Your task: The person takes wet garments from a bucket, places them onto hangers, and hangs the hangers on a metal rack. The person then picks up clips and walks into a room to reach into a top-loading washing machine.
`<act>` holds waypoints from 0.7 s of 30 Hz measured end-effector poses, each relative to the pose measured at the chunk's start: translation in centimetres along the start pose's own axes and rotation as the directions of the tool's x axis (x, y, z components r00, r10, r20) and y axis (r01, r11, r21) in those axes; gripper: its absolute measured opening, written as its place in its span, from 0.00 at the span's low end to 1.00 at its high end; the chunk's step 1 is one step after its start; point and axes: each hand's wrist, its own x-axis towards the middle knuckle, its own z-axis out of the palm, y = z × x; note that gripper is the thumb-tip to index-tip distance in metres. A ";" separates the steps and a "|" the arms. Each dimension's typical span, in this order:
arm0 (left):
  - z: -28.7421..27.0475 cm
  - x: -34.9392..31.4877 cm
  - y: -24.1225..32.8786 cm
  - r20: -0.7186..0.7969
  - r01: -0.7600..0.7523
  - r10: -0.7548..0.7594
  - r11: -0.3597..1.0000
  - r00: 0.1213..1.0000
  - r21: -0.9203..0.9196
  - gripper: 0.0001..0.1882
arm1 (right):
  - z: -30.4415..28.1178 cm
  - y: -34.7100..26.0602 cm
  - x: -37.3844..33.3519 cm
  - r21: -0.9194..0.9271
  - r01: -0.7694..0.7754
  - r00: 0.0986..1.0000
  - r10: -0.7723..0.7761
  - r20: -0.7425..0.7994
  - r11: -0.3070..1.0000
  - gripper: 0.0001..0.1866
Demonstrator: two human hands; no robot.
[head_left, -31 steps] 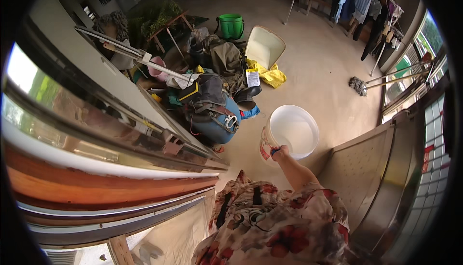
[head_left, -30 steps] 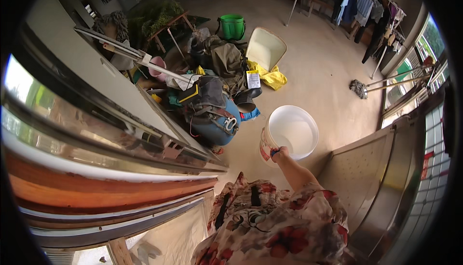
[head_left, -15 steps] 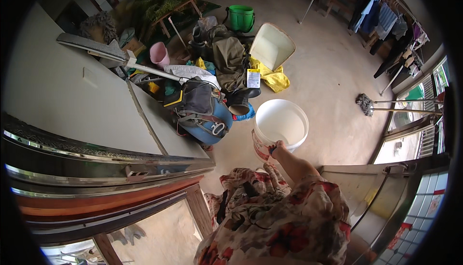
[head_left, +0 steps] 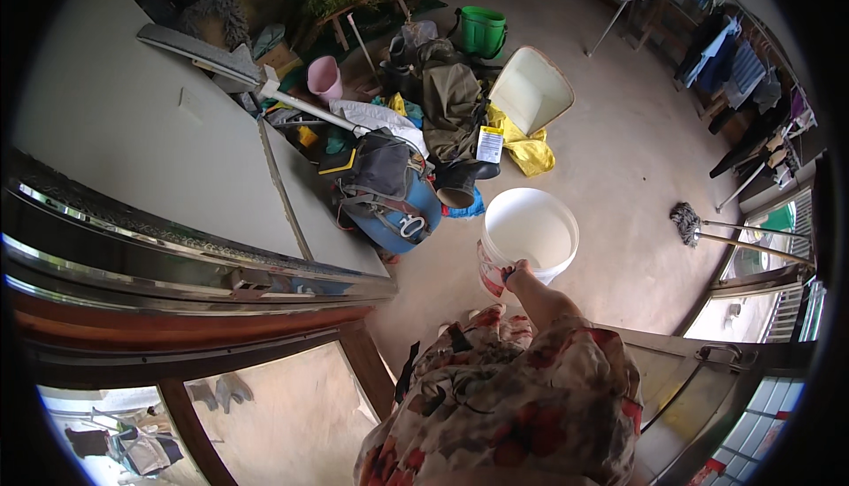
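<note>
My right hand (head_left: 518, 275) is closed at the near side of a large white plastic bucket (head_left: 555, 225), by its rim; a handle, if that is what the fingers hold, is hidden under them. Red print shows on the bucket's outer wall, and nothing can be seen lying inside it. The bucket hangs or stands in front of my legs; which one, I cannot tell. A floral sleeve covers my upper arm. My left hand is out of sight.
Left of the bucket are a blue backpack sprayer (head_left: 389, 212), black rubber boots (head_left: 455, 183) and a yellow cloth (head_left: 529, 152). Farther off stand a white tub (head_left: 539, 88) and a green bucket (head_left: 483, 31). Mops (head_left: 686, 224) lean at right; door frames (head_left: 354, 358) flank me.
The room's contents have shifted rightward and slightly down in view as my head turned. The bucket stays in my right hand, a little farther right in the picture.
</note>
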 end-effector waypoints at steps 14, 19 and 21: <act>2.6 -6.6 -3.8 -0.020 0.148 -0.148 0.989 0.989 -0.022 0.26 | 2.0 3.5 0.2 -0.032 0.064 0.998 -0.063 0.022 0.997 0.02; 3.2 -7.9 -4.7 -0.007 0.159 -0.160 0.987 0.987 -0.008 0.25 | 2.7 2.0 0.3 -0.008 0.074 0.997 -0.074 0.035 0.997 0.03; 3.3 -7.7 -4.4 0.000 0.152 -0.152 0.988 0.988 0.006 0.25 | 3.0 1.3 1.0 -0.002 0.074 0.997 -0.073 0.036 0.997 0.04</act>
